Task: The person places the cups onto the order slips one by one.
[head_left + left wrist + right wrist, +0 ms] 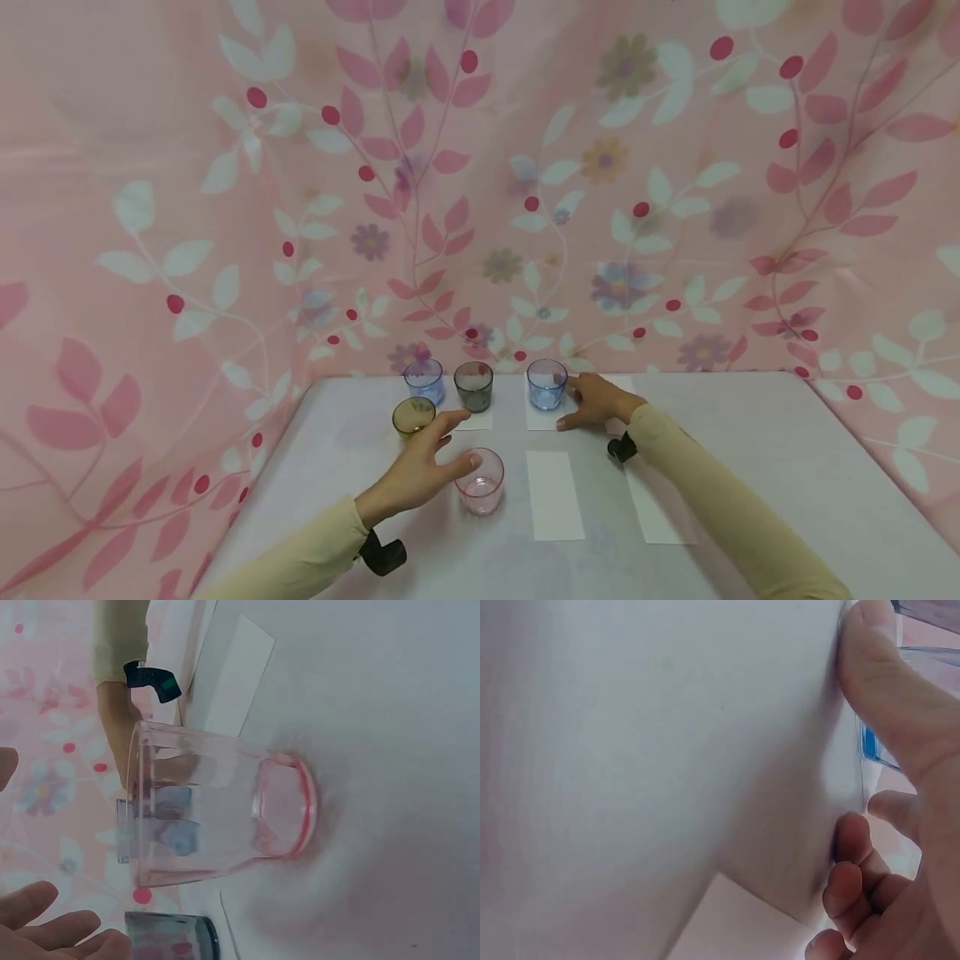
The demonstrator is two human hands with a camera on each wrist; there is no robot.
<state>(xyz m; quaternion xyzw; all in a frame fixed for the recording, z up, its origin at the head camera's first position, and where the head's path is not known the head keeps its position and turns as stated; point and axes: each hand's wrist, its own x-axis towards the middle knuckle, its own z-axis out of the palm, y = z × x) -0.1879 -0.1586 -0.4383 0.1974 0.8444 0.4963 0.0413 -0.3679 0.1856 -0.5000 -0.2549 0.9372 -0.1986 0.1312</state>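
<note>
Near far edge, white worktop (787,433): grey glass tumbler (474,388) between two blue glass tumblers (547,387) (425,387); pink glass tumbler (481,493) before grey.

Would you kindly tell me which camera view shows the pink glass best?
The left wrist view: the pink glass fills its middle, large from rim to base. The head view shows it smaller, the left hand overlapping its rim; the right wrist view shows none.
</note>
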